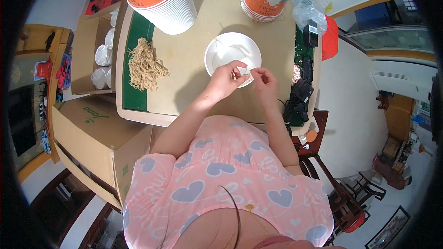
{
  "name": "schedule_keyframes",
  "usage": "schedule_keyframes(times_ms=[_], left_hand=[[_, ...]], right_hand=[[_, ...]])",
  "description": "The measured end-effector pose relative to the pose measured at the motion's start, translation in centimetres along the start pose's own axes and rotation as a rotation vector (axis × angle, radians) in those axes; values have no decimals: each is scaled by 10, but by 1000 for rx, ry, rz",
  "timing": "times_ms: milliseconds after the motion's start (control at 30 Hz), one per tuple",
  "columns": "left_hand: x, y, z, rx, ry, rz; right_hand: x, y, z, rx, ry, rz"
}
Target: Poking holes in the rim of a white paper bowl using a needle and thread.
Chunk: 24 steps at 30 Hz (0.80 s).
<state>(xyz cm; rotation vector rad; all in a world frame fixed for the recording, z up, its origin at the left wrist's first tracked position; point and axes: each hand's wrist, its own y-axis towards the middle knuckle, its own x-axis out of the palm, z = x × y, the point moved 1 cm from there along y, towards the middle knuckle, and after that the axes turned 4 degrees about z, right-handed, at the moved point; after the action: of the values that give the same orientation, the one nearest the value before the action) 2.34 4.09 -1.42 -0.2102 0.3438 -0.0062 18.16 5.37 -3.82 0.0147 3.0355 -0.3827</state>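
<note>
Reference: clock centre at the middle of the white bowl [213, 55]; 12 o'clock points to the far side of the table [187, 60].

The thin cord [245, 77] is at 5 o'clock, at the near rim of the bowl, between the two hands. The left hand [225, 82] is at 6 o'clock; the right hand [266, 86] is at 4 o'clock. The short visible length of cord runs roughly from 9 to 3 o'clock, from fingertips to fingertips. Neither hand is clearly nearer.

Finger state: the right thumb and index finger are pressed together and appear to pinch the cord. The left thumb and index finger are curled; whether their tips close on the cord cannot be told.

A bundle of loose tan cords [145, 67] lies at 9 o'clock. A tall stack of buckets [170, 18] stands at 10 o'clock, cut off by the upper frame edge; a shorter stack [263, 2] stands at 1 o'clock.

Visibility limits: the hands cover part of the near rim. The cord's ends, and any passage through the bowl wall, are indistinct.
</note>
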Motion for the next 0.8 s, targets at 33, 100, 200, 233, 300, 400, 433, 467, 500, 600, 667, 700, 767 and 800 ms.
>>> schedule_keyframes(times_ms=[33,100,200,233,300,400,433,467,500,600,667,700,767,800], left_hand=[[0,0,1,1,0,1],[0,2,4,-56,-73,-71],[10,5,-7,36,-281,-23],[10,6,-4,38,-281,-24],[9,6,3,42,-232,-26],[9,5,9,46,-125,-11],[9,4,8,45,-126,-8],[9,4,6,15,-122,-1],[9,4,5,-16,-118,6],[5,3,7,-25,-79,-26],[4,4,13,-6,-41,-42],[4,4,15,15,-4,-51],[5,5,13,1,-40,-52],[5,4,12,-9,-77,-50]], right_hand=[[-1,2,-2,-38,-32,34],[-5,3,-10,-74,-93,14],[-5,2,-22,-154,-194,-36],[-5,2,-25,-195,-232,-57],[-8,8,-22,-187,-242,-53],[-14,14,-26,-90,-303,-39],[-17,15,-31,-3,-355,-27],[-20,15,-39,-3,-356,-31],[-22,14,-51,-219,-383,-46],[-22,8,-75,-578,-471,-206],[-25,3,-80,-714,-538,-350],[-26,3,-80,-722,-649,-384],[-29,7,-77,-731,-755,-424],[-34,10,-74,-710,-729,-448]])
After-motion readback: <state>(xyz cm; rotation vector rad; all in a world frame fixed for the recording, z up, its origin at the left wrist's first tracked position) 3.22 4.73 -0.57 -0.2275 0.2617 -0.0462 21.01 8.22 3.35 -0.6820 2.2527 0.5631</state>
